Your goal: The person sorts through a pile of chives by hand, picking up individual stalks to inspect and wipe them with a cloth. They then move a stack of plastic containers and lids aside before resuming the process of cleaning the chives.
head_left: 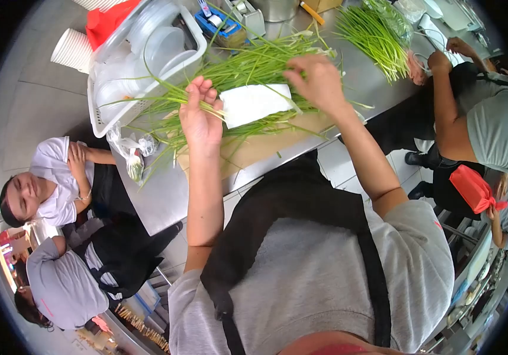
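My left hand (202,115) is closed around a few thin green onions (174,94), whose long leaves reach left over a white basket. My right hand (320,83) hovers over the far side of the pile with its fingers curled together; whatever they pinch, if anything, is too small to make out. Between the two hands a white paper towel (257,105) lies on the loose heap of green onions (248,68). Under the heap is a tan sheet (230,155), partly covered by stalks.
The white basket (96,106) of clear plastic lids stands at the left, by stacked paper cups (70,52). A blue tape dispenser (215,22) sits behind the heap. Another green onion bundle (378,41) lies right. The steel table (156,204) ends before me; co-workers stand on both sides.
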`<act>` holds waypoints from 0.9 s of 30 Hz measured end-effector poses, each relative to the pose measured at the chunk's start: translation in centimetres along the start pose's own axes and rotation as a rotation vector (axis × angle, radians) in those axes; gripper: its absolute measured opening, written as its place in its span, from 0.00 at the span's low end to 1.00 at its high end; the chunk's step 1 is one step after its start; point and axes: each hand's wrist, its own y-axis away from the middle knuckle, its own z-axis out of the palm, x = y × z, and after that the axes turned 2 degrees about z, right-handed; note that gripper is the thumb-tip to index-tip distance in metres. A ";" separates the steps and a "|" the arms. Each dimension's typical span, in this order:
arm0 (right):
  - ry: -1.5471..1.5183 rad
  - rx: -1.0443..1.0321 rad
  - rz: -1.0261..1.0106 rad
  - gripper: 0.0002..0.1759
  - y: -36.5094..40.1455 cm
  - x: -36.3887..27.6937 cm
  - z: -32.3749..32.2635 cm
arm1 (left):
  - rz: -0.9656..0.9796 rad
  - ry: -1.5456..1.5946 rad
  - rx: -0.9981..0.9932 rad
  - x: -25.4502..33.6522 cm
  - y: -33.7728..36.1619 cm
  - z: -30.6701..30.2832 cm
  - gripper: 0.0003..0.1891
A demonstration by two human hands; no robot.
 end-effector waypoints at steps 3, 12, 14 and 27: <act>-0.070 -0.309 -0.053 0.12 0.4 -1.7 0.8 | -0.137 -0.189 -0.223 -0.1 0.7 -1.2 0.11; 0.233 -0.019 -0.125 0.10 -3.2 0.2 -0.4 | -0.297 -0.790 -0.285 0.5 0.8 -1.2 0.12; 0.030 -0.217 -0.244 0.09 -2.1 -2.0 -0.6 | -0.231 -0.740 -0.281 0.4 0.0 -1.4 0.12; 0.074 -0.494 -0.230 0.08 -0.4 -1.9 3.9 | -0.153 -0.841 -0.319 1.7 4.0 -2.1 0.14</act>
